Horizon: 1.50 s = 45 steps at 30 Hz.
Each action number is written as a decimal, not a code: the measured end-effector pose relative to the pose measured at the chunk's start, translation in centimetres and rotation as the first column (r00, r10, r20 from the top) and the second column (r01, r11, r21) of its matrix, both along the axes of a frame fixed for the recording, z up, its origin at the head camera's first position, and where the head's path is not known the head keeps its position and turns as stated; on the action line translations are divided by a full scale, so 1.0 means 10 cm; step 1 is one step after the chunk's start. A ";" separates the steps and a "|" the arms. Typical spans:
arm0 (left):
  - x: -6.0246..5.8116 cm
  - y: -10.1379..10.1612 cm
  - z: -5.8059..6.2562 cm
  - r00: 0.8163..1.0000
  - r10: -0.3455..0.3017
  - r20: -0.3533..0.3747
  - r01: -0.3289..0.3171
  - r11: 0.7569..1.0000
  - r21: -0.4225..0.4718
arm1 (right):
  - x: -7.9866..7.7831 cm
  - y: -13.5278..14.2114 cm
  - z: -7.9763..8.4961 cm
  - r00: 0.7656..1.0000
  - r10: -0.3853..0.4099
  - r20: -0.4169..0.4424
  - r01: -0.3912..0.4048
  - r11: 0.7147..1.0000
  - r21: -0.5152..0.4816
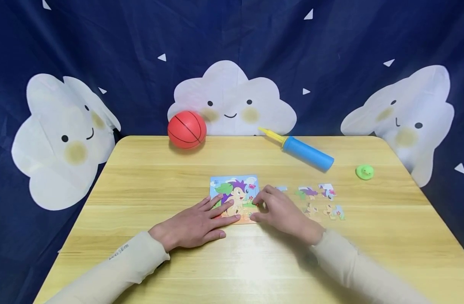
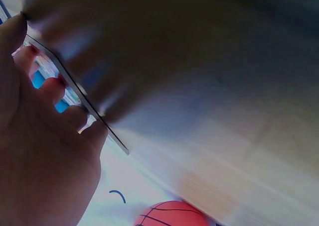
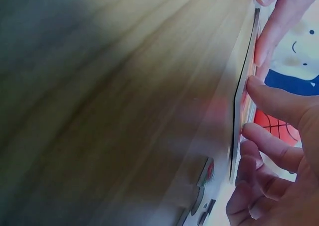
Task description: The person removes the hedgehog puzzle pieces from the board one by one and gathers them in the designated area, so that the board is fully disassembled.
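**Puzzle [image 1: 237, 192] flat on counter [image 1: 251, 270], approx. centre**

Pic: cartoon animal w/ purple spikes. L hand [image 1: 195, 223] spread, fingers straight, lying across puzzle's left + lower part; nothing gripped. R hand [image 1: 283, 211] at puzzle's right edge: thumb + index tips touching it nr lower R corner, other fingers curled; can't tell if a piece is pinched. Loose pieces [image 1: 308, 192] just R of R hand, one part-hidden by it. Green toy duck [image 1: 365, 172] further R. Blue pump [image 1: 308, 153] w/ yellow nozzle [image 1: 271, 134] beyond pieces, nr far edge. Red ball [image 1: 187, 129] L of pump. Navy curtain [image 1: 133, 42] behind, w/ smiling clouds [image 1: 230, 90].
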State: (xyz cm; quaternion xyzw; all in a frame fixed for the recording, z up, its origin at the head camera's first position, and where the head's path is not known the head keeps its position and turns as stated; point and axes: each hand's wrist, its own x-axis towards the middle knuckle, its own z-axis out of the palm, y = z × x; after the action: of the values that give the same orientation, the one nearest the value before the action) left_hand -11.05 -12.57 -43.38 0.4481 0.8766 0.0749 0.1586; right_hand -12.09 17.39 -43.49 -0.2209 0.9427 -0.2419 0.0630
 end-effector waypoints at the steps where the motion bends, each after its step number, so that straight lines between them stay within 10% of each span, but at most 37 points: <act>1: 0.00 0.00 0.00 1.000 0.001 0.003 -0.001 1.000 0.000 | 0.00 0.00 0.00 1.000 -0.001 0.000 0.001 1.000 0.007; 15: 0.00 0.02 0.00 1.000 0.013 0.027 -0.013 1.000 -0.010 | -0.04 0.08 0.04 0.984 0.032 0.172 0.017 0.961 -0.275; 25: -0.02 0.06 0.02 1.000 -0.002 0.019 0.002 1.000 0.001 | 0.14 1.07 0.30 0.969 0.007 0.247 0.104 0.894 -0.435; 35: 0.01 0.02 0.02 0.999 0.022 0.042 -0.022 1.000 -0.005 | 0.43 2.03 0.23 0.968 -0.062 0.242 0.154 0.911 -0.383; 45: 0.00 0.03 0.01 0.999 0.011 0.045 -0.011 1.000 0.018 | 0.66 2.37 0.01 0.947 -0.027 0.320 0.141 0.930 -0.339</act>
State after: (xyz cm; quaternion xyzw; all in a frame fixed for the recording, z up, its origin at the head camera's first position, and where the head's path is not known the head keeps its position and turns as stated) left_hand -11.05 -12.32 -43.26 0.4429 0.8746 0.0938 0.1736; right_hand -5.53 41.06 -43.40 -0.1468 0.8700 -0.4433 0.1582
